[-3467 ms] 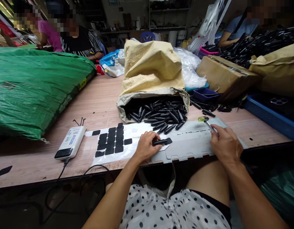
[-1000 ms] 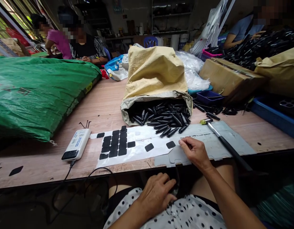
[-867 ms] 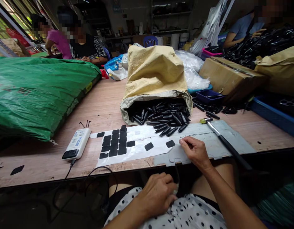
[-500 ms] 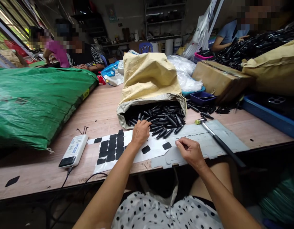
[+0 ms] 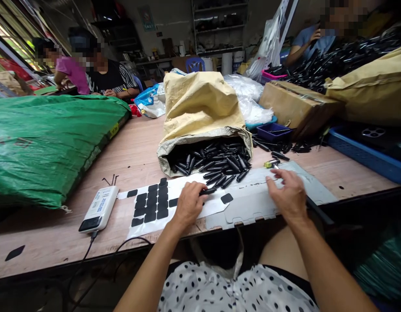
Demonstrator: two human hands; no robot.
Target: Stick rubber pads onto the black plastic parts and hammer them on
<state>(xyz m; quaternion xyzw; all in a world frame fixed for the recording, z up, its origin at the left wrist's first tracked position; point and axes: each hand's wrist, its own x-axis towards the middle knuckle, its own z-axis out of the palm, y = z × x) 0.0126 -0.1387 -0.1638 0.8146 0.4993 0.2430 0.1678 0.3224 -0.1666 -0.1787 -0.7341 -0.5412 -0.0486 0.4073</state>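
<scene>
My left hand [image 5: 189, 203] rests on the white backing sheet [image 5: 174, 203] and pinches a black cylindrical part [image 5: 208, 190] at its fingertips. A loose black pad [image 5: 226, 198] lies just right of it. More black pads [image 5: 153, 201] sit in rows on the sheet's left. My right hand [image 5: 287, 194] lies on the grey metal plate [image 5: 252, 199], fingers curled over the shaft of a small hammer [image 5: 272, 164], whose yellow head shows beyond the fingers. An open paper sack [image 5: 200, 108] spills several black parts [image 5: 216, 160] right behind both hands.
A white power bank [image 5: 98, 208] with a cable lies to the left, beside a big green sack [image 5: 47, 138]. At the right are a cardboard box [image 5: 294, 104], a blue tray [image 5: 363, 151] and another paper sack [image 5: 372, 91]. Other people sit at the far side.
My left hand came up from my lap, reached into the pile at the sack's mouth and drew back holding a black part. My right hand slid right across the plate onto the hammer.
</scene>
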